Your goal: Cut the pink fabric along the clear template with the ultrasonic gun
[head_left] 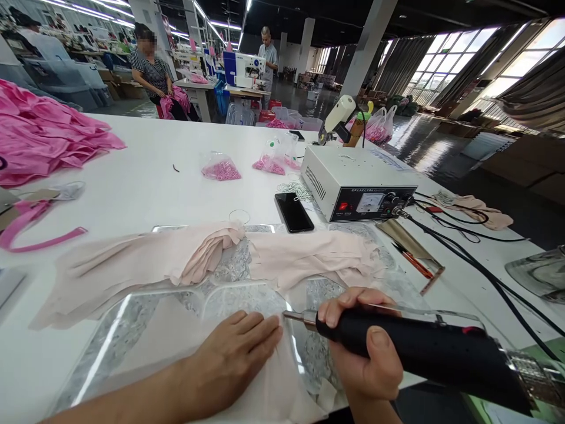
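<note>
Your right hand (364, 374) has its grip wrapped around a thick, black, cylindrical handheld tool (419, 348), fingers over the far side and thumb along the near side. The tool lies nearly level at the near right, its body smooth and dark, narrowing on the left to a stepped, silvery metal tip (301, 317). At its right end you can see a bright metal fitting, partly blurred.

Your left hand (233, 359) lies palm down at near centre, fingers together and slightly bent, on a thin, pale pink piece of cloth (269, 391). Its thumb is hidden, so I cannot tell whether that grip pinches any fabric. The metal tip points left, just beside your left fingertips; whether it touches the cloth cannot be made out.

The cloth under your hand looks soft, matte and mostly flat, over a glossy grey-mottled surface (315, 356) with bright reflections. Just beyond it, you have two pale pink fabric bundles: the left one (145, 256) is layered, with fanned folds at its right end, and the right one (309, 253) is loosely creased. Farther off on the white worktop (141, 188) sit a black smartphone (294, 212) and a boxy, off-white metal control unit (366, 174).
</note>
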Demonstrator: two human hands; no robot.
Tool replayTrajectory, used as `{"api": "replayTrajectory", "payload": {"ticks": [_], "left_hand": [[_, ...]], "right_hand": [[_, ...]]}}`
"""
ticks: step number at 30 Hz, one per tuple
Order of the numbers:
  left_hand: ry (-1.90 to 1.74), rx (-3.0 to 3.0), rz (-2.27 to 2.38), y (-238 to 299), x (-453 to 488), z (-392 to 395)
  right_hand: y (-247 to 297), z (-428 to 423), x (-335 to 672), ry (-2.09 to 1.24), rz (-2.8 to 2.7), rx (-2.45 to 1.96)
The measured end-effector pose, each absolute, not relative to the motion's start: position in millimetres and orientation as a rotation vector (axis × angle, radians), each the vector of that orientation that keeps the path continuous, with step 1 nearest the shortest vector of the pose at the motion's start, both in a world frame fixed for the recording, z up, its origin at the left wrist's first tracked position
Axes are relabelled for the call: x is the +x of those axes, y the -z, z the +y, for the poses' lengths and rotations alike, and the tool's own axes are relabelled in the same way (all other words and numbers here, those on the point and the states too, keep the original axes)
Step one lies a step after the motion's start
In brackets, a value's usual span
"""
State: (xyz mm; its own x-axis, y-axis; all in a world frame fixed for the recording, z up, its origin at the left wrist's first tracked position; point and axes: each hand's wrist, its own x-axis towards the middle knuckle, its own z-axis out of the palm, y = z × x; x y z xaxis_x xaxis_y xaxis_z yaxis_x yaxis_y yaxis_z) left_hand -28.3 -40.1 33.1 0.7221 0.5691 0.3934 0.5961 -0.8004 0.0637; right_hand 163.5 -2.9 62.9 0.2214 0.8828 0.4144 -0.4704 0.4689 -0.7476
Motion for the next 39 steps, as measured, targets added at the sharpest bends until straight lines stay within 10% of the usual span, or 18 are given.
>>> {"api": "replayTrajectory", "payload": {"ticks": [39], "left_hand": [[0.626, -2.858, -0.952, -33.4, -28.6, -39.4]], "right_hand": [[-62.0, 2.7, 158.5, -0.991, -1.019, -0.534]]}}
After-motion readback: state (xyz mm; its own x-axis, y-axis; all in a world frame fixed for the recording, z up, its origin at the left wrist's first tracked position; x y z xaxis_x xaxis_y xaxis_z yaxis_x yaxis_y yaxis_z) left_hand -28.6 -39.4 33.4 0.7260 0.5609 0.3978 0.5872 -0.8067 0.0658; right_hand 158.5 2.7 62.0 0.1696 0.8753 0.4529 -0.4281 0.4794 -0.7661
